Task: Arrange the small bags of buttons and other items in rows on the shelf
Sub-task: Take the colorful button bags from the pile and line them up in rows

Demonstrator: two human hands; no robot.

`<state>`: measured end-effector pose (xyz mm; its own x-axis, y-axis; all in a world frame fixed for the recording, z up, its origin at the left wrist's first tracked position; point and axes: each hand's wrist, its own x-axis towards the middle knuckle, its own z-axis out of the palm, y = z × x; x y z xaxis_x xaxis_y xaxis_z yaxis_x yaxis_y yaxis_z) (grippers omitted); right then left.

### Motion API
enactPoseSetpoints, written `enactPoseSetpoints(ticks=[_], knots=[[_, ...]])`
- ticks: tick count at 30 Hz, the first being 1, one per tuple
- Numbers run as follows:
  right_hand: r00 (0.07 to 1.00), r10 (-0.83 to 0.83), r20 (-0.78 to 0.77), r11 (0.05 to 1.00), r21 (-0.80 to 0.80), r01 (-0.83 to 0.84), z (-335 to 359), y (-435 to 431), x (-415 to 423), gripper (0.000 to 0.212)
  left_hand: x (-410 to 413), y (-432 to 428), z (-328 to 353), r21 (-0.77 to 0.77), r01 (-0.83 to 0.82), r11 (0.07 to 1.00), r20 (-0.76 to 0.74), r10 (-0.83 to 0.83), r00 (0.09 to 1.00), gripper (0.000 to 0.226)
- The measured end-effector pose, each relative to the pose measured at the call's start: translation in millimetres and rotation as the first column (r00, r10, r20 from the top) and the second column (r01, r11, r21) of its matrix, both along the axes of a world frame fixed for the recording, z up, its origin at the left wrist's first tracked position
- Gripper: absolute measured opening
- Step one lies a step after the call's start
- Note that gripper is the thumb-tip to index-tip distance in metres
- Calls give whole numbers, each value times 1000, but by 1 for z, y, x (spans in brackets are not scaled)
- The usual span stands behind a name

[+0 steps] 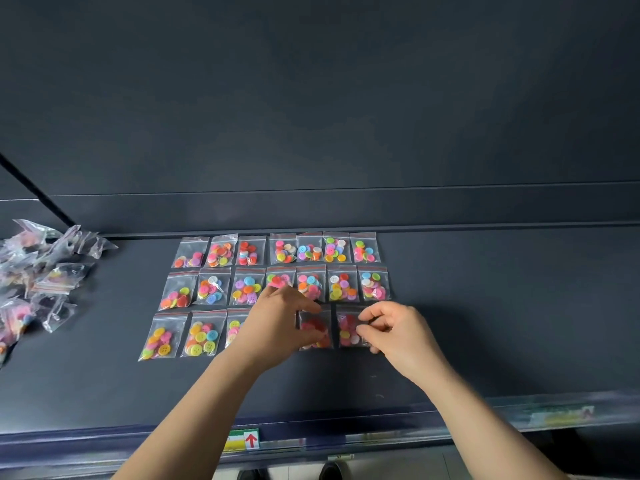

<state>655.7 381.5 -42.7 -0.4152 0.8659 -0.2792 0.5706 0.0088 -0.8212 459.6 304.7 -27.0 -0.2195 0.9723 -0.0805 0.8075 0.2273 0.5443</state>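
Observation:
Small clear bags of coloured buttons lie in three rows on the dark shelf (485, 323). The back row (277, 249) and middle row (277, 285) each hold several bags. The front row starts at the left with a yellow-and-pink bag (161, 337). My left hand (277, 322) covers part of the front row, its fingertips on a bag of red buttons (316, 330). My right hand (398, 332) pinches the right edge of the last front bag, with pink and red buttons (348, 329).
A loose heap of unsorted bags (38, 282) lies at the shelf's left end. The shelf's front edge carries a label strip with a red arrow tag (251, 439). A dark back wall (311, 133) rises behind the rows.

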Motion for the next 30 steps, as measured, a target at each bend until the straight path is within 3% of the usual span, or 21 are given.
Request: enactPoseSetpoints(ticks=[3,19,25,30], knots=[[999,32,44,997,74,-35,-2,0,-1,11,0,-2,-2,-24,1,1000,-32,-2,999,43],[996,39,77,990,135,-49,-5,0,-3,19,-4,-4,-9,-28,11,1000,-29,-12,999,40],[1000,-26,-3,977,210,26,9,5,-7,12,-7,-6,-2,94,-143,985,187,123,975,23],[992,-29,-124,970,237,58,29,16,-42,14,-24,-27,17,146,-484,863,519,350,780,5]])
